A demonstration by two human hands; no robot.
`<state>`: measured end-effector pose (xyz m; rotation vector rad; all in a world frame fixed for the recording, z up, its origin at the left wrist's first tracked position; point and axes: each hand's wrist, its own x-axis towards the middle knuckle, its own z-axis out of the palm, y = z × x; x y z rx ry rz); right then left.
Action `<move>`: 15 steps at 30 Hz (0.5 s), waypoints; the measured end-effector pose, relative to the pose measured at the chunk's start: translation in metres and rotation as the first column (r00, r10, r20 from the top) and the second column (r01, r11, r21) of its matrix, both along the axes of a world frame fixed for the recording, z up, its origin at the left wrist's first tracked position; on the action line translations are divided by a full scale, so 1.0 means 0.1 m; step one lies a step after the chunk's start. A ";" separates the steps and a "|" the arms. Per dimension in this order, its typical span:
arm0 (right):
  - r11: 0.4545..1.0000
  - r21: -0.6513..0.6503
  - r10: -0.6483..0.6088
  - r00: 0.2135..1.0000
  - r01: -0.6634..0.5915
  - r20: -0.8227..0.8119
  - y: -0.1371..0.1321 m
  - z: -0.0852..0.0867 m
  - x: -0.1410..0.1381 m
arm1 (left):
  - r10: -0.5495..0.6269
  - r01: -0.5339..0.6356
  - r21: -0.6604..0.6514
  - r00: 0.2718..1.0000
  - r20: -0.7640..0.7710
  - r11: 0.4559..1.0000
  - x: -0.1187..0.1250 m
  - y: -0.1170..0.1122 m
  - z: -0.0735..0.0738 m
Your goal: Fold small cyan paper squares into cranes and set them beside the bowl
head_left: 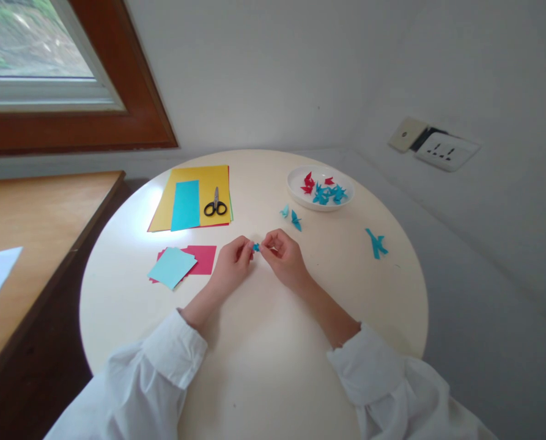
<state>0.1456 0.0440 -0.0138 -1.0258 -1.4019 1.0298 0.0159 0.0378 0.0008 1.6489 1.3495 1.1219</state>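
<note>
A small folded piece of blue paper (256,247) is pinched between my two hands over the middle of the round white table (263,379). My left hand (234,258) is closed on its left side, and my right hand (284,256) grips its right side with thumb and finger. The fingers cover most of the paper, so its exact shape is hard to make out. Just beyond my hands lie a pale blue paper crane (284,211) and a darker blue paper crane (296,220).
At the back right, a white plate (295,198) holds red and blue folded cranes. Blue paper scraps (376,244) lie at right. Black-handled scissors (215,208) and a blue strip (186,205) rest on yellow sheets (162,205). Pale blue squares (172,267) overlap red paper (203,259) at left.
</note>
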 end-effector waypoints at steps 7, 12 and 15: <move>0.994 -0.106 0.036 0.993 -0.023 0.114 0.03 -0.01 0.01 | -0.042 0.045 -0.037 0.997 0.063 0.998 -0.01 0.01 -0.02; 0.979 -0.152 0.113 0.981 -0.138 -0.159 0.04 0.01 0.00 | -0.041 0.049 -0.039 0.983 0.179 0.998 -0.03 0.04 -0.13; 0.962 -0.203 0.112 0.940 -0.184 -0.322 0.04 0.01 -0.02 | -0.049 0.064 -0.048 0.962 0.267 0.997 -0.03 0.05 -0.17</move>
